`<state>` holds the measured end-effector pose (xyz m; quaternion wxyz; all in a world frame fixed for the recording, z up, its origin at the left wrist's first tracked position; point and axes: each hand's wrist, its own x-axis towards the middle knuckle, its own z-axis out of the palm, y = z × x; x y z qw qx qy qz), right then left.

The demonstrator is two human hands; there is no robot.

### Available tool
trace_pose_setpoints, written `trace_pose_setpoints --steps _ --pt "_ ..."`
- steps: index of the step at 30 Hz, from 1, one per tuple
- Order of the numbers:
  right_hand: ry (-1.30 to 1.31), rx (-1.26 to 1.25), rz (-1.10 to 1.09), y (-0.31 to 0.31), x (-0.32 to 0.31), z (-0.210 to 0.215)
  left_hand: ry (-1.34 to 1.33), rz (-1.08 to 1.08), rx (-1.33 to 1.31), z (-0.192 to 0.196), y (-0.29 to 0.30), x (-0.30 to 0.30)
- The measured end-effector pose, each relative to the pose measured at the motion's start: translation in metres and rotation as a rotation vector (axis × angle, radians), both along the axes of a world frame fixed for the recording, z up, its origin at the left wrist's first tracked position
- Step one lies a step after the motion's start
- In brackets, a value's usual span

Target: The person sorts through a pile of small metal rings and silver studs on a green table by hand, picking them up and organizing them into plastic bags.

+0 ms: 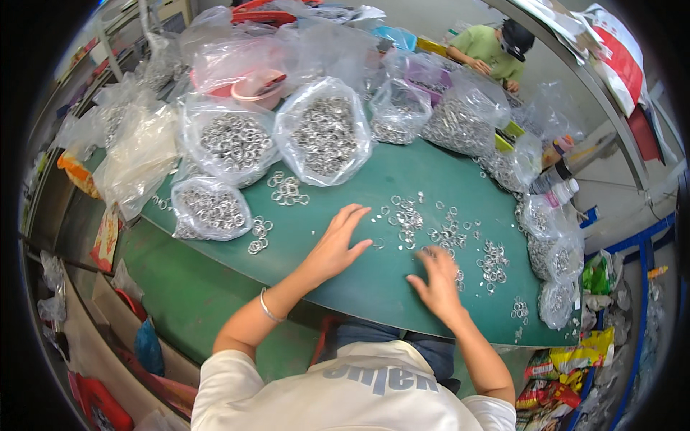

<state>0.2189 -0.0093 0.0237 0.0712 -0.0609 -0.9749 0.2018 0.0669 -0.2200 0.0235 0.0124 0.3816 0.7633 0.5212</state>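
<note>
Left hand (pixel 336 244): held open above the table (pixel 374 287), apart from the right.
Right hand (pixel 437 284): placed at loose rings (pixel 410 219); whether any is gripped cannot be told.
Rings: scattered in small piles, mostly beyond the hands.
Bags (pixel 287 140): ranged along the table's edges.

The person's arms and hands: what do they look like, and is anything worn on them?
These are human arms, with no cables. The left hand and right hand are ungloved. A slim, silver-coloured bangle circles the left forearm near the wrist; none shows on the right. Both arms emerge from the short sleeves of a white T-shirt with grey lettering.
</note>
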Motion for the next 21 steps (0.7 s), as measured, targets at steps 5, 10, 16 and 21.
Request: trace_pose_setpoints --steps 5,10,16,21 --pt "-0.128 0.173 -0.332 0.031 0.018 -0.017 0.201 -0.087 -0.389 -0.023 0.078 -0.018" --pt "0.270 -0.068 -0.105 0.077 0.018 -0.031 0.376 -0.210 -0.335 -0.042 0.117 -0.018" --pt "0.400 -0.270 -0.311 0.124 0.020 -0.029 0.204 -0.181 -0.298 -0.038 0.114 0.017" --pt "0.214 -0.593 -0.305 0.151 0.011 -0.002 -0.681 -0.030 0.076 -0.019 0.136 0.015"
